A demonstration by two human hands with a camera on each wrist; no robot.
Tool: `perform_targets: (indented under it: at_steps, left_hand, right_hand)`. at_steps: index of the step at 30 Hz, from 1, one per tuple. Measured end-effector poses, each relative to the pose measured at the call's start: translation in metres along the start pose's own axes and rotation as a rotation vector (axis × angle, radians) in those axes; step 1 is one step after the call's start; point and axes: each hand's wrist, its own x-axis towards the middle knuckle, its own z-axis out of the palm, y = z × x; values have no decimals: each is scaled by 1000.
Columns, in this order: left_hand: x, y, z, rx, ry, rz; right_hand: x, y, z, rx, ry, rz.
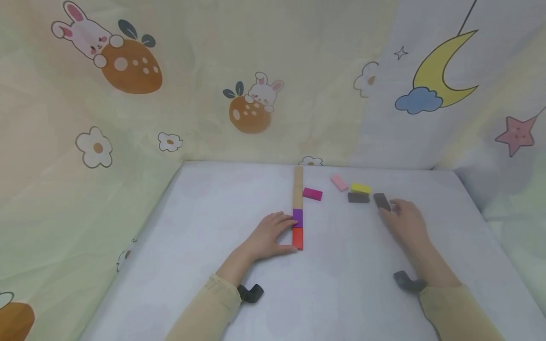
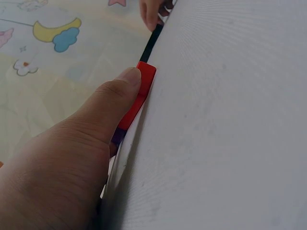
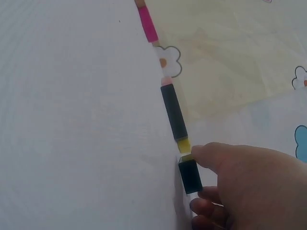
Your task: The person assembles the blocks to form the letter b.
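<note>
Head: left hand (image 1: 269, 238) spread, fingers fairly straight, touching purple block (image 1: 299, 215) and red block (image 1: 298, 239) at row's near end, seemingly steadying it. Right hand (image 1: 407, 223) pinches charcoal block (image 1: 381, 201) near yellow block (image 1: 360, 188).
Left wrist: thumb against red block.
Right wrist: grip on opposite edges, likely for control.

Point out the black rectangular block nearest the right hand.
The rightmost black rectangular block, held by the right hand; the other black block lies beside the yellow rectangular block.
</note>
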Motion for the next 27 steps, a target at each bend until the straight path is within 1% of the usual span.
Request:
perform_targets:
  at_steps: [6, 9, 13, 19, 27]
  left_hand:
    - [0, -1, 0, 2, 9, 0]
    - [1, -2, 1, -1, 12, 5]
    - [1, -3, 2, 1, 0, 1]
    - [1, -3, 3, -1, 7, 5]
    - [0, -3, 3, -4, 5, 1]
  right_hand:
    - [2, -4, 1, 1, 3, -5]
    - [4, -3, 3, -8, 10, 5]
    - [6, -1, 7, -16, 17, 29]
    - [6, 0, 7, -17, 39, 12]
    - [6, 1, 7, -2, 46, 2]
